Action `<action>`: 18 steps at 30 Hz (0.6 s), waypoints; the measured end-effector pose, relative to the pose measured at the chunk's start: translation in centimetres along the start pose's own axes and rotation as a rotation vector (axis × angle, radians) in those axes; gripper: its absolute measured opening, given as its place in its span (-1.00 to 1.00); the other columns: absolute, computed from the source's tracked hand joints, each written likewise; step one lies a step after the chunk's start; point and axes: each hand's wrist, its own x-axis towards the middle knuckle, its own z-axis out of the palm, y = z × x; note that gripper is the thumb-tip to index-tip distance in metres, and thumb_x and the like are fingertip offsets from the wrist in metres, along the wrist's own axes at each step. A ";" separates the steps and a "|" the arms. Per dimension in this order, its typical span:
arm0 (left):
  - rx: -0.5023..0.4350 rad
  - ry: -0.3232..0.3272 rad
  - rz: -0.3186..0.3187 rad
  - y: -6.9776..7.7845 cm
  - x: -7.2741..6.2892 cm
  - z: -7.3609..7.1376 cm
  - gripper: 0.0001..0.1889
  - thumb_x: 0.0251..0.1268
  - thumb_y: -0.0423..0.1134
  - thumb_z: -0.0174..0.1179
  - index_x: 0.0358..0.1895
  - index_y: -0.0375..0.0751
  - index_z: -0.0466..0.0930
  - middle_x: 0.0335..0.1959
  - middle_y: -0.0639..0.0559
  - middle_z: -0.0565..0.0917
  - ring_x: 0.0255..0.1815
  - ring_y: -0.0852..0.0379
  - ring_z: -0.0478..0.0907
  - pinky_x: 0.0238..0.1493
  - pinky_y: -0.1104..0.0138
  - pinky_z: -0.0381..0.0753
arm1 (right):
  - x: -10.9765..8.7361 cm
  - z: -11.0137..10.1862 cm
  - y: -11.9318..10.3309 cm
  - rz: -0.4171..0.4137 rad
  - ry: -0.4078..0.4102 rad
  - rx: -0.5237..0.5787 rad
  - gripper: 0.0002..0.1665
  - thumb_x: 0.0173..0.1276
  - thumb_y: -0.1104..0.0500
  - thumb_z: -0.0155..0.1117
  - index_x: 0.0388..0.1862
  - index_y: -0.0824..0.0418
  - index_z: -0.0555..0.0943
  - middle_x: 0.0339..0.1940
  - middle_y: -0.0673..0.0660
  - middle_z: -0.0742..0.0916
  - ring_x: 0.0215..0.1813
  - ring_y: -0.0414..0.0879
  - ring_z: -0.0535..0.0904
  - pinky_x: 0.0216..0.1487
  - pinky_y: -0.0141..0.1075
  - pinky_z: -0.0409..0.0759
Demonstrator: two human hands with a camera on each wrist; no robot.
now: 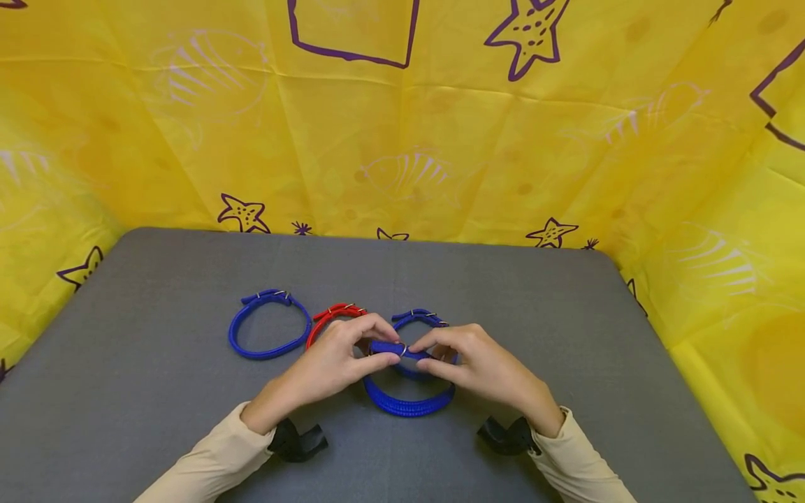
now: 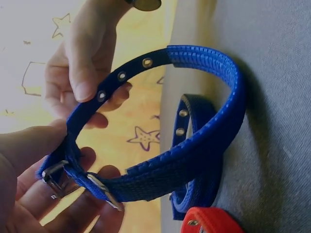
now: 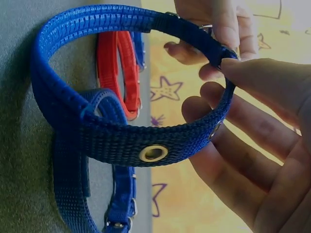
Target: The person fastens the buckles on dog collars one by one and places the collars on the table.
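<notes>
A blue collar [image 1: 409, 406] with metal eyelets stands on its edge, held between both hands with its strap ends uppermost. My left hand [image 1: 342, 360] pinches the collar's buckle end between thumb and fingers; the metal buckle [image 2: 54, 177] and a D-ring [image 2: 104, 191] show in the left wrist view. From the other side, my right hand [image 1: 484, 363] pinches the eyelet strap near the buckle. A large eyelet [image 3: 153, 153] faces the right wrist camera. Whether the strap's tip is through the buckle, I cannot tell.
Just behind the hands lies another blue collar [image 1: 415, 314], partly hidden. A red collar [image 1: 319, 323] and a further blue collar [image 1: 233, 330] lie to the left on the grey table [image 1: 157, 293]. Yellow patterned cloth [image 1: 402, 126] hangs behind and at the sides.
</notes>
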 end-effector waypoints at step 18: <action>-0.064 -0.040 -0.025 0.1 -0.2 0.2 -0.67 0.25 -0.15 0.37 -0.02 -0.11 0.47 -0.14 0.04 0.80 -0.11 0.21 0.71 -0.27 0.37 0.61 | 0.1 0.2 -0.2 -0.089 -0.035 -0.023 -0.74 0.41 0.20 0.30 0.06 0.05 0.68 -0.12 -0.07 0.78 -0.26 -0.37 0.58 -0.26 -0.44 0.60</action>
